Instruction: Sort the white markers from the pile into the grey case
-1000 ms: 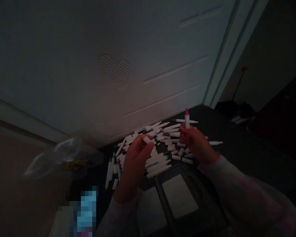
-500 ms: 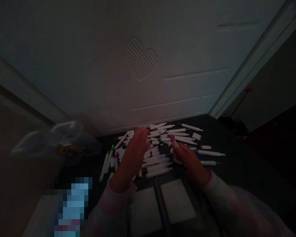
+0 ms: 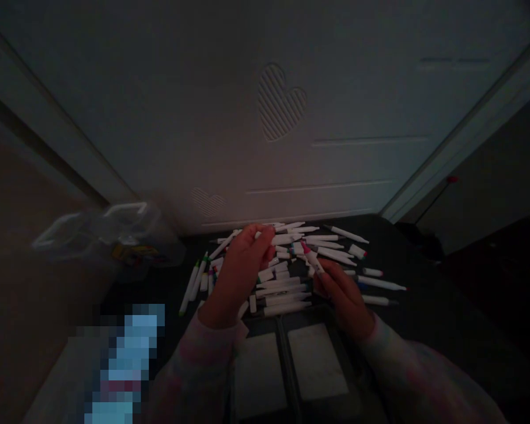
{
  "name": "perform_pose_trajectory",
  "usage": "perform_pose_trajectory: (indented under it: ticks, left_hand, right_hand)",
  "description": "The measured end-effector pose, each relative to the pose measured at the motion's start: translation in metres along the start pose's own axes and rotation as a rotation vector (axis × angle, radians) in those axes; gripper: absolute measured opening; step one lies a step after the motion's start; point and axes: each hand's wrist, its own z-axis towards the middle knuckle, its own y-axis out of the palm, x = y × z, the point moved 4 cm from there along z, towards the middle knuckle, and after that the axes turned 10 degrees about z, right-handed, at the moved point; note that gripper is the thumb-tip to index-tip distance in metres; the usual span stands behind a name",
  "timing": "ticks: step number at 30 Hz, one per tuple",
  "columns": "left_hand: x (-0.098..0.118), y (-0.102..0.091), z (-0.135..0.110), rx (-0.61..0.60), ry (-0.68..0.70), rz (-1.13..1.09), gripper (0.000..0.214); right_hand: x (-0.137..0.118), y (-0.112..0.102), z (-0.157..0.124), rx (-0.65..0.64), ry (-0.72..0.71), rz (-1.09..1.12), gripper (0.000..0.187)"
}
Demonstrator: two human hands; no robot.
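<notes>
Held in my right hand (image 3: 342,294) is a white marker (image 3: 312,259) whose exposed pink end points up and toward the left. My left hand (image 3: 245,268) hovers over the left part of the marker pile, fingers closed in a pinch; what lies between the fingertips is too dark to make out. Under and between both hands spreads a heap of white markers (image 3: 282,292) and loose caps. Some green-tipped markers (image 3: 194,285) lie left of my left wrist. A marker with a red tip (image 3: 384,284) rests right of my right hand.
A dark two-part tray (image 3: 283,347) with pale panels sits in front of me. Left on the dark tabletop (image 3: 428,330) stands a clear plastic container (image 3: 148,238) with yellow items inside. Behind the markers rises a white panel (image 3: 357,100) with embossed hearts.
My left hand has turned slightly, its fingertips now pinched toward the right. The right hand still grips the pink-ended marker, now tilted a little more. The camera view has shifted slightly.
</notes>
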Motion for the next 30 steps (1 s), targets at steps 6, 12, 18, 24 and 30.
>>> perform_pose_trajectory:
  ticks: [6,12,18,24,30]
  left_hand:
    - [-0.006,0.011,-0.002,-0.034,-0.048,-0.138,0.024]
    - [-0.009,0.02,-0.004,-0.078,-0.076,-0.084,0.019]
    - [-0.008,0.02,-0.004,-0.051,-0.049,0.014,0.019]
    - [-0.007,0.017,-0.005,-0.012,-0.013,0.139,0.019]
    - [-0.005,0.018,-0.007,-0.059,0.05,0.29,0.023]
  right_hand:
    - [-0.012,-0.001,-0.007,-0.086,-0.231,-0.217,0.023]
    - [-0.021,0.003,-0.009,-0.127,-0.36,-0.376,0.02]
    - [-0.026,0.006,-0.008,-0.128,-0.394,-0.409,0.02]
    - [-0.025,0.005,-0.008,-0.132,-0.358,-0.402,0.02]
    - [-0.026,0.005,-0.006,-0.132,-0.348,-0.393,0.02]
